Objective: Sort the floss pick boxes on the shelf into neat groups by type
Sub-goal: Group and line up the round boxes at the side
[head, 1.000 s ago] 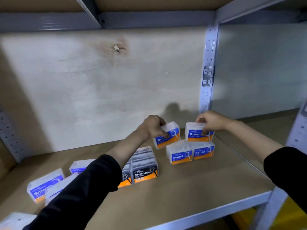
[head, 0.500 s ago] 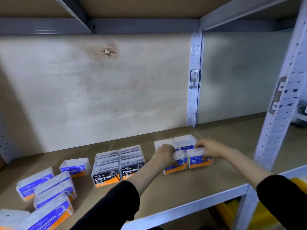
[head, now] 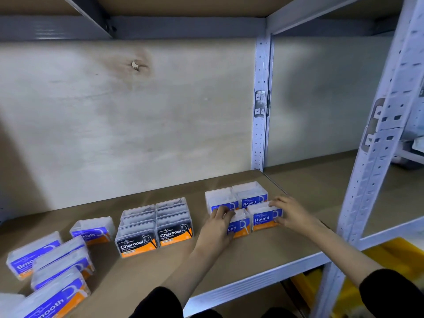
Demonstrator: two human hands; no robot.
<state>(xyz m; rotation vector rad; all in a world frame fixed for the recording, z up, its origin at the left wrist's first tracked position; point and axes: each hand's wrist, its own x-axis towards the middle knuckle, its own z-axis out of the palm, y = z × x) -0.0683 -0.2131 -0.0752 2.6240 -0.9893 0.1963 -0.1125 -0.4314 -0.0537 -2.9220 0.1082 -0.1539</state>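
Several blue-and-orange "Round" floss pick boxes sit in a tight block at the right end of the shelf. My left hand [head: 218, 226] rests on the front left Round box [head: 239, 226], fingers curled over its top. My right hand [head: 290, 213] grips the front right Round box [head: 263, 218] from its right side. Two more Round boxes [head: 251, 195] stand behind them. Black-and-orange "Charcoal" boxes [head: 156, 228] form a neat two-column block to the left. Blue "Smooth" boxes [head: 57, 260] lie scattered and tilted at the far left.
The wooden shelf board [head: 241, 260] has a grey metal front edge. A perforated upright [head: 376, 157] stands close to my right arm, another upright [head: 260, 106] at the back. Yellow bins [head: 390, 255] sit below the shelf.
Both hands brought the two Round boxes down from the air and set them in front of the other two. The camera view shifted right and back.
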